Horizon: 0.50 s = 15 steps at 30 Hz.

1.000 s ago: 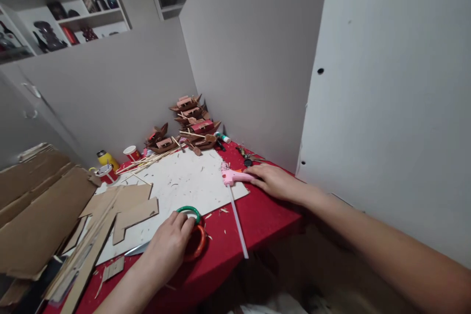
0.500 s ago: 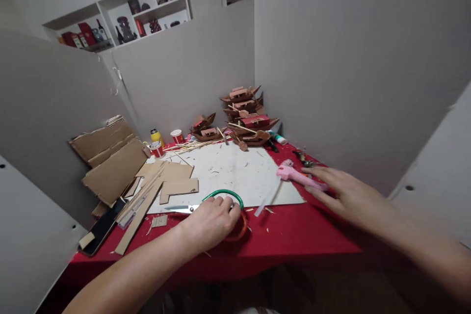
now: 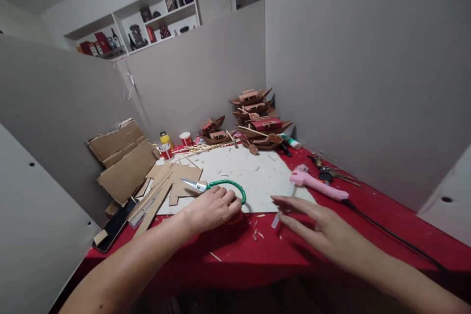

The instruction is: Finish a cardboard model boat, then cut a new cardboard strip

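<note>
My left hand [image 3: 217, 208] is closed around a pair of scissors [image 3: 196, 186] with one green handle; most of the other, reddish handle is under the hand. The blades point left, over the cut cardboard pieces [image 3: 182, 187]. My right hand [image 3: 320, 223] is empty, its fingers stretched out and apart above the red cloth [image 3: 257, 260]. Just beyond it lies a pink hot glue gun [image 3: 320, 189], not touched by the hand. A translucent glue stick [image 3: 275, 221] shows beside the right fingertips; whether they touch it I cannot tell.
A white board [image 3: 243, 169] littered with shavings covers the middle. Small wooden boats [image 3: 257, 125] are stacked at the back right. Cardboard sheets [image 3: 127, 171], a phone-like black slab [image 3: 114, 228] and paper cups [image 3: 186, 138] are at left. The glue gun's cord [image 3: 397, 238] runs right.
My right hand has moved left, away from the glue gun, which is now uncovered. My left hand has swung the scissors so the blades lie farther forward, over the cardboard. The view has shifted slightly.
</note>
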Tool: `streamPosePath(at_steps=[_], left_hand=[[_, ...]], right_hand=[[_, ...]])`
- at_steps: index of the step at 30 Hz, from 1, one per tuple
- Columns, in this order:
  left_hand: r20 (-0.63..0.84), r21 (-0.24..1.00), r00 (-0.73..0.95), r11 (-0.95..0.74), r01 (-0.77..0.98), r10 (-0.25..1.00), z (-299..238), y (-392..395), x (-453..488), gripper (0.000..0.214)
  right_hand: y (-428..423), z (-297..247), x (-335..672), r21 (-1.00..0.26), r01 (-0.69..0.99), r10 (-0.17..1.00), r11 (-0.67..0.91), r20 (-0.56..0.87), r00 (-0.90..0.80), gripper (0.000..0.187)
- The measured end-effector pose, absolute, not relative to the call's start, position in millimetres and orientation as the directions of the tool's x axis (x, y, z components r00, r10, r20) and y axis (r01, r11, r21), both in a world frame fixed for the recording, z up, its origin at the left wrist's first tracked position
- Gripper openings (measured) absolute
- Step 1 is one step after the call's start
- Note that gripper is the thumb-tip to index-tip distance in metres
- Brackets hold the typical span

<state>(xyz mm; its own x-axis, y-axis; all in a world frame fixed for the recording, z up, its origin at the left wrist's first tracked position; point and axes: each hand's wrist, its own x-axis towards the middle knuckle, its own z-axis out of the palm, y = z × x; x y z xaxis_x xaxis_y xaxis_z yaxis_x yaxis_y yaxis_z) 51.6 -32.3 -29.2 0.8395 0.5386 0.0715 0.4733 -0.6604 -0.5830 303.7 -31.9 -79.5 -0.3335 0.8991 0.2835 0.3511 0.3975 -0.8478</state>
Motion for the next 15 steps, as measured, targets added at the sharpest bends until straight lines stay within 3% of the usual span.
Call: streamPosePath(at_steps=[2,3,6,10,13,15], left_hand=[[0.113,-0.586,0.856,-0.662,0.468,0.504,-21,-35,54,0.018],[0.138,-0.589,0.872,-0.669,0.453,0.469,-16,-38,58,0.021],[0.175,-0.601,0.929,-0.712,0.363,0.326,-4,-49,68,0.029],[0.194,-0.591,0.952,-0.747,0.305,0.236,1,-60,71,0.028],[0.2,-0.589,0.958,-0.756,0.285,0.205,0,-64,66,0.029],[0.184,-0.587,0.961,-0.762,0.275,0.206,1,-67,63,0.03]], right_hand=[[-39,-71,288,-0.997,0.042,0.93,0.07,0.05,-0.365,0.044],[-42,-67,281,-0.987,-0.133,0.915,-0.089,-0.028,-0.403,0.041],[-44,-59,263,-0.746,-0.522,0.837,-0.414,-0.088,-0.539,0.019],[-39,-60,253,-0.446,-0.609,0.715,-0.657,-0.109,-0.691,0.015],[-36,-70,247,-0.396,-0.57,0.662,-0.72,-0.145,-0.736,0.011],[-35,-75,242,-0.429,-0.553,0.655,-0.715,-0.134,-0.743,0.006]])
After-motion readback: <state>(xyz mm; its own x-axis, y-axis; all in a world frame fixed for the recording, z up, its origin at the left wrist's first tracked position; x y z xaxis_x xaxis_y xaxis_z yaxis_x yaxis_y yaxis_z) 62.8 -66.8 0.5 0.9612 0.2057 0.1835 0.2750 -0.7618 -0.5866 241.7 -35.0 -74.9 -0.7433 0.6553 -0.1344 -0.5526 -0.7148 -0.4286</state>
